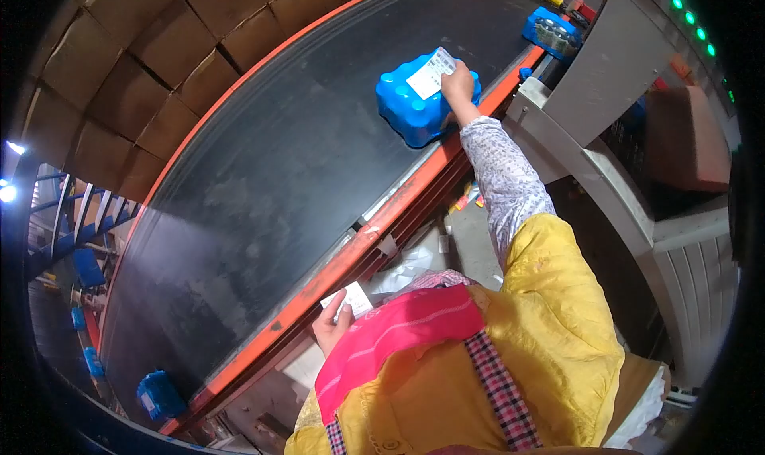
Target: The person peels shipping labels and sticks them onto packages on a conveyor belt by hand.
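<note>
My right hand point(460, 90) reaches over the belt and pinches the edge of a white printed label point(429, 74). The label lies against the top of a blue shrink-wrapped pack point(414, 119), whose film bulges over rounded tops. Whether the label is fully stuck down, I cannot tell. Close to my body, at the belt's near rail, my left hand point(331, 327) is closed on a small stack of white labels point(351, 299). Its lower fingers are partly hidden by my bright pink sleeve or apron.
A black curved conveyor belt point(263, 184) with orange rails point(319, 288) runs before me. Another blue pack point(159, 394) sits at lower left, and one more point(551, 34) at upper right beside a grey machine point(606, 64). Brown cartons point(143, 80) line the far side.
</note>
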Available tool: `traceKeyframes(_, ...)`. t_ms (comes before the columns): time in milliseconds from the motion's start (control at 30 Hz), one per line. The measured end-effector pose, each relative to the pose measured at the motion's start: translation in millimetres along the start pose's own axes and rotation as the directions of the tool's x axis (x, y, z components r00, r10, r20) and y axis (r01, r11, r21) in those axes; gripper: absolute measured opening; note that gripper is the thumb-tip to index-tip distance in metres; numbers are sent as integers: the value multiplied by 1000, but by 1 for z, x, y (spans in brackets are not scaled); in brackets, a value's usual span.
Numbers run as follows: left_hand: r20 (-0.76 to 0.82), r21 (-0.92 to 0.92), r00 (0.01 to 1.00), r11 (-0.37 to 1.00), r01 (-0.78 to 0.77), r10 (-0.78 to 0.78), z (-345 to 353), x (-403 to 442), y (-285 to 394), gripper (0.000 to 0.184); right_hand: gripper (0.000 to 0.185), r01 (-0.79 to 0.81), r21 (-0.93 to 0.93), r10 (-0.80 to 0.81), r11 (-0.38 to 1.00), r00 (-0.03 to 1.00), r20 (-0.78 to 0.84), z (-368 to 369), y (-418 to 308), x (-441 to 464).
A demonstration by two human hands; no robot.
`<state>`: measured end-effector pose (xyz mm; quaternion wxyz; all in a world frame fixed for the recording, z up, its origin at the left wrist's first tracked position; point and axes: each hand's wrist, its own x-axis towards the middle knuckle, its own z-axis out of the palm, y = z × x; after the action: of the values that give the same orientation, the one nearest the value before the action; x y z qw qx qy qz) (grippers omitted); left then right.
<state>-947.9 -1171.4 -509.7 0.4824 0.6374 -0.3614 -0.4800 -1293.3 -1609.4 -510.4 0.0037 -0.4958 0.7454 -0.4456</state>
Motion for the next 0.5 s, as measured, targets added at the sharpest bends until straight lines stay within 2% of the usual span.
traceKeyframes(100, -1, -5, 999, 999, 33, -33, -2, -1, -3, 32, 59, 40, -104, -31, 994, 996, 82, 8, -16, -24)
traceKeyframes(167, -3, -17, 999, 999, 41, -42, -4, -3, -1, 33, 84, 103, -126, -88, 987, 989, 120, 5, -30, -52)
traceKeyframes(233, 0, -10, 999, 999, 34, -34, -6, -3, 1, 34, 90, 224, -149, -196, 963, 964, 181, -6, -52, -79)
traceKeyframes(267, 2, 4, 1000, 1000, 25, -25, -8, -4, 0, 34, 81, 329, -387, -281, 861, 943, 177, -8, -60, -94)
traceKeyframes(367, 0, 46, 999, 998, 42, -42, -15, -5, -6, 33, 73, 637, -456, -519, 621, 770, 370, 0, -66, -114)
traceKeyframes(433, 14, 57, 999, 998, 40, -41, -19, -6, -7, 33, 69, 662, -133, -485, 737, 656, 578, 22, -72, -142)
traceKeyframes(500, 25, 31, 999, 999, 33, -34, -21, -6, -12, 33, 71, 687, -50, -535, 725, 607, 588, 18, -89, -173)
